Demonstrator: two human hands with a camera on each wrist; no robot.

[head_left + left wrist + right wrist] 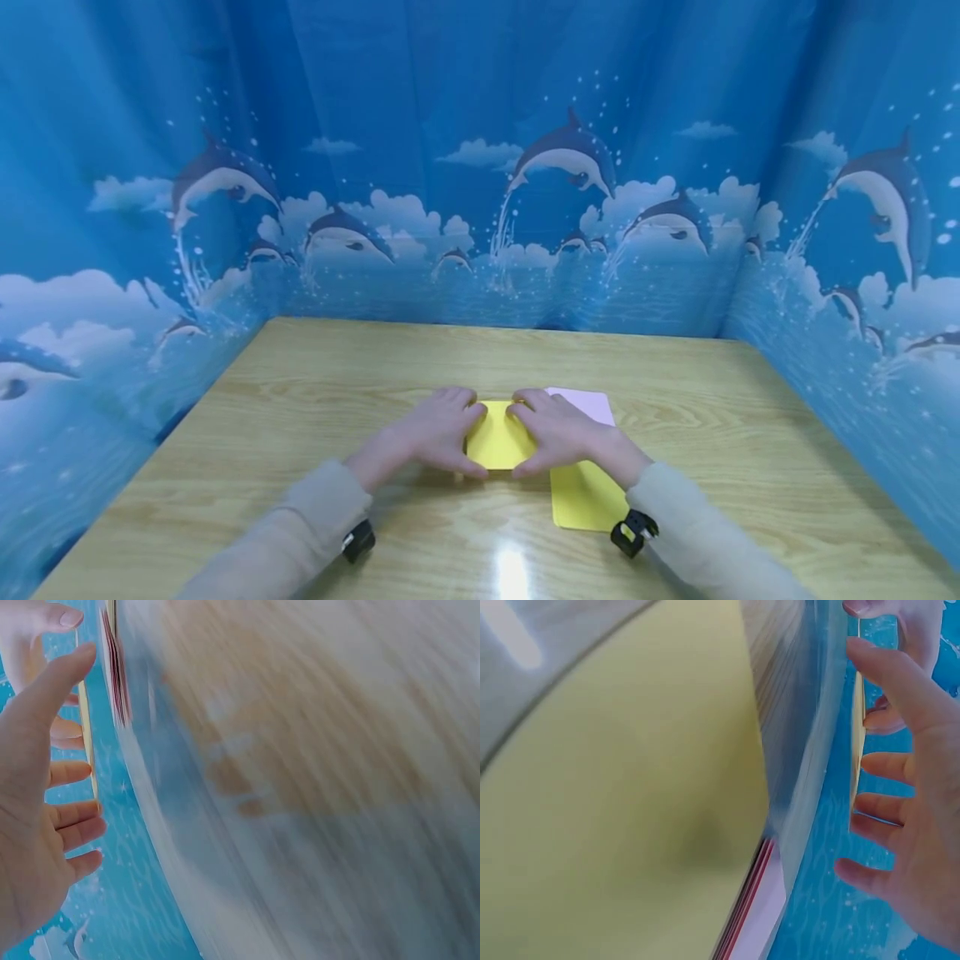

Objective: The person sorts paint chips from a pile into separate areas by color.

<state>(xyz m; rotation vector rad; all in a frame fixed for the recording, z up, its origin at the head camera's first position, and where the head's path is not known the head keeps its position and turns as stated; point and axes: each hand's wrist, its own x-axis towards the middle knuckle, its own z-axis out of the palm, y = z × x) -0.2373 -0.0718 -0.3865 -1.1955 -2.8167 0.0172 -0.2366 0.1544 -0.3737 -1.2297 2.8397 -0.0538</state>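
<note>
Both hands hold a thin yellow card (498, 436) flat over the table. At its left side, my left hand (448, 429) grips it with the thumb on the near edge and fingers at the far edge. From the right side my right hand (558, 433) holds it the same way. Both wrist views show the card edge-on as a thin strip (88, 742), raised off the tabletop. Beneath my right forearm lies a larger-looking yellow sheet (585, 500), and beyond that hand is a pale lilac stack of sheets (591, 404).
The wood-grain table (360, 358) is glossy, with a bright reflection near its front. A blue curtain (420, 100) printed with dolphins encloses its back and sides. Red layers show along the lilac stack's edge in the right wrist view. Each wrist wears a black strap device (633, 533).
</note>
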